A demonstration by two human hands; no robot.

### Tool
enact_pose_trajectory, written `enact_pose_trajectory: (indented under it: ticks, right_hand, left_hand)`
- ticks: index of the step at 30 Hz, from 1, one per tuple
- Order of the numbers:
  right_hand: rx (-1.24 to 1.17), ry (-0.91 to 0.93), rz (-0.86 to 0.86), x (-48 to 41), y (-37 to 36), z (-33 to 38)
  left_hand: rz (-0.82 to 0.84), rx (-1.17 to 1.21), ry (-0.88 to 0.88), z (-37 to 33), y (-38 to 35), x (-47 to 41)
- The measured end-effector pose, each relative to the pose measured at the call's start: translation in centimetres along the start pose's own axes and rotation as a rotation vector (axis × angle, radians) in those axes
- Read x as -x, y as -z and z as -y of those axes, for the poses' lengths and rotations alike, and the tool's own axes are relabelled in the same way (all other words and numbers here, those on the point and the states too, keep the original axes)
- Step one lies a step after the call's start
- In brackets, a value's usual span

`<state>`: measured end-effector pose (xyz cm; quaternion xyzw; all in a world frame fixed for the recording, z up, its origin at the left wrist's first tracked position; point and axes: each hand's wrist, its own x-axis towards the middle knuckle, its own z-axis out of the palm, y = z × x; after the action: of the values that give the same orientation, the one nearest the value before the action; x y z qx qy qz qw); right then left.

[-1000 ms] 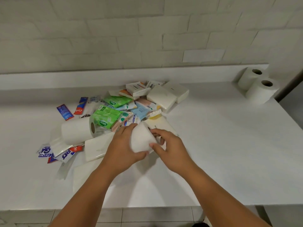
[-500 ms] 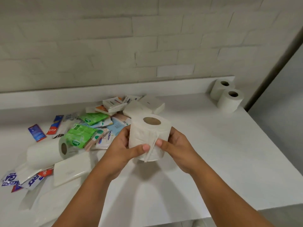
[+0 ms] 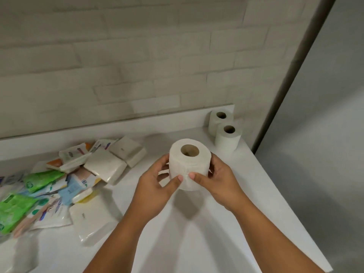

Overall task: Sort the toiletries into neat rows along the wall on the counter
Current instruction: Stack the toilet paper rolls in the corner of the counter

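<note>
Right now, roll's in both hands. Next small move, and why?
Probably carry the roll right and back, then set it upright beside the two rolls standing in the corner by the wall. Both hands, left and right, hold it with its core hole up, and those two look like the start of a row.

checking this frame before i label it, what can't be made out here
Head view only:
- Pile of packets: cut off by the left edge, so its full extent is unknown; the print is too blurred to read.
- Held toilet roll: its underside is hidden, and the left hand and right hand cover its sides.
- Rear roll in the corner: its lower part is hidden by the front roll.
</note>
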<state>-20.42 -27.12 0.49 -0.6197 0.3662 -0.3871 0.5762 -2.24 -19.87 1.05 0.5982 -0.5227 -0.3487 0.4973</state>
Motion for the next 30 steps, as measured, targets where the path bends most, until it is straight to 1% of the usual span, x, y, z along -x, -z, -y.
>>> enact_pose_trajectory:
  ticks: [3, 8, 13, 17, 21, 25, 30]
  right_hand:
    - [0.025, 0.018, 0.041, -1.8, 4.5, -0.6]
    - [0.045, 0.012, 0.081, -5.3, 10.8, -1.3]
    - [0.119, 0.03, 0.011, -9.1, 15.5, -2.2]
    - [0.197, 0.064, -0.049, -12.6, 18.1, -2.5]
    - [0.213, 0.067, -0.011, -16.7, 20.2, -1.9]
    - [0.285, 0.065, -0.007, -20.3, 21.4, -1.6]
    - [0.338, 0.097, 0.005, -23.6, 22.1, -2.9]
  left_hand:
    - [0.058, -0.017, -0.017, -1.0, -4.2, -3.1]
    - [0.015, -0.032, -0.03, -1.3, -9.8, -8.4]
    - [-0.022, -0.085, -0.04, -1.2, -14.0, -13.8]
    - [-0.019, -0.151, -0.039, -1.4, -15.5, -17.6]
    - [-0.031, -0.175, -0.06, -1.7, -16.1, -21.8]
    - [-0.069, -0.228, -0.092, -1.4, -16.9, -26.0]
    - [-0.088, -0.287, -0.101, -0.1, -18.1, -29.5]
